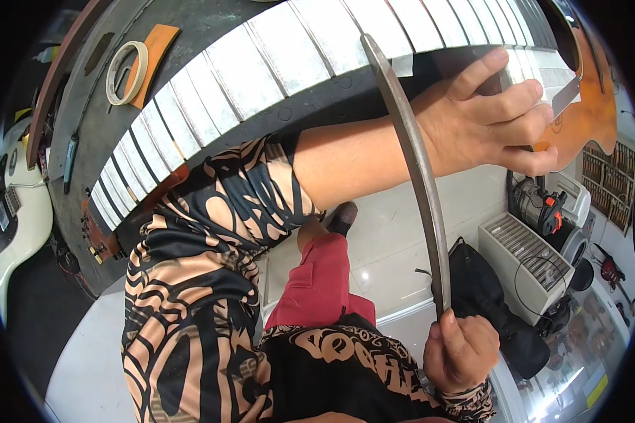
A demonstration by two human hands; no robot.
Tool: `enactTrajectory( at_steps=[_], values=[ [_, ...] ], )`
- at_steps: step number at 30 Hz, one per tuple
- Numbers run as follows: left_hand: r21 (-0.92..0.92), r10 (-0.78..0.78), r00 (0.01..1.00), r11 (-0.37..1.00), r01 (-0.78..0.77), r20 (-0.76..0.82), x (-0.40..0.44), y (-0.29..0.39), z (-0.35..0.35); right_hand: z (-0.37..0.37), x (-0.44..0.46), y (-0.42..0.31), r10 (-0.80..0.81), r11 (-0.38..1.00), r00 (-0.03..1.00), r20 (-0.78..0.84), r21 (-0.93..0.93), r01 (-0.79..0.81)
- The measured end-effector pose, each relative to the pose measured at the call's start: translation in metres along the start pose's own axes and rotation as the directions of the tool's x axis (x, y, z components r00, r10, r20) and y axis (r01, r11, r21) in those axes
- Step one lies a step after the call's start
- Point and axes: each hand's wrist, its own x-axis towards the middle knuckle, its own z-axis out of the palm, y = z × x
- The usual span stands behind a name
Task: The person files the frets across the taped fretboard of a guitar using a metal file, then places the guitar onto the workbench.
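My right hand (462, 352) is closed around the lower end of a long grey metal file (416, 155). The file slants upward past my left forearm, and its tip overlaps the fretboard (275, 60) in view. White tape covers the fretboard between the frets of the guitar, whose orange-brown body (591, 99) is at the right. My left hand (494, 116) reaches across near the body end of the neck, its fingers bent and spread apart. A small metal plate (566, 95) lies just beyond its fingertips. Whether the left fingers touch the guitar is unclear.
A roll of tape (113, 76) and an orange strip (155, 56) lie on the dark bench (205, 28). A cream guitar (25, 218) stands at far left. To the right are a black bag (472, 282), a box of slats (525, 254) and a glass case (585, 359).
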Motion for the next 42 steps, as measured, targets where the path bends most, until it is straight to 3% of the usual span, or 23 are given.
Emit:
enactTrajectory(
  at_steps=[6,8,11,14,16,18,23,25,29,31,34,38,42],
  values=[
    [0.022,0.006,0.999,1.0,-0.007,0.043,0.002,0.005,0.001,0.007,-0.01,-0.008,0.018,0.99,0.998,-0.059,-0.141,-0.026],
    [0.014,-0.004,0.999,1.0,0.004,0.044,0.001,0.008,0.003,0.009,0.02,-0.012,0.003,0.978,0.993,-0.115,-0.205,-0.026],
    [-0.026,-0.017,1.0,1.0,0.017,0.008,0.001,0.009,0.005,0.005,0.108,-0.02,0.017,0.966,0.999,-0.034,-0.257,-0.025],
    [-0.043,-0.02,1.0,0.999,0.02,-0.003,0.002,0.009,0.006,-0.004,0.142,-0.031,0.052,0.965,0.999,-0.009,-0.258,-0.052],
    [-0.035,-0.018,1.0,0.999,0.019,0.018,0.001,0.01,0.003,-0.01,0.132,-0.03,0.089,0.976,0.996,0.032,-0.205,-0.081],
    [-0.019,-0.016,1.0,1.0,0.016,0.026,0.003,0.011,0.005,0.005,0.087,-0.009,-0.038,0.981,0.993,-0.114,-0.194,0.015],
    [-0.018,-0.022,0.996,1.0,0.024,0.085,0.002,0.014,0.0,0.007,0.0,-0.006,-0.02,0.978,0.997,-0.077,-0.21,0.004],
    [-0.021,-0.029,0.997,0.999,0.031,0.076,0.003,0.013,0.0,0.006,-0.002,-0.005,-0.005,0.97,0.998,-0.065,-0.243,-0.011],
    [-0.039,-0.02,0.999,0.999,0.022,0.047,0.002,0.011,0.003,0.008,0.125,-0.012,-0.055,0.977,0.994,-0.09,-0.212,0.035],
    [-0.033,-0.036,0.999,0.999,0.036,0.003,0.003,0.012,0.006,0.008,0.14,-0.012,-0.044,0.981,0.995,-0.09,-0.192,0.026],
    [-0.061,-0.037,0.999,0.997,0.038,0.021,0.002,0.013,0.004,0.009,0.097,-0.005,-0.079,0.975,0.992,-0.103,-0.216,0.055],
    [-0.024,-0.033,0.998,0.999,0.034,0.046,0.003,0.013,0.002,0.005,0.008,-0.009,-0.01,0.978,1.0,-0.023,-0.207,0.005],
    [-0.033,-0.028,0.998,0.999,0.03,0.056,0.003,0.013,0.001,0.009,0.029,-0.005,-0.024,0.971,0.994,-0.107,-0.239,-0.003]
  ],
)
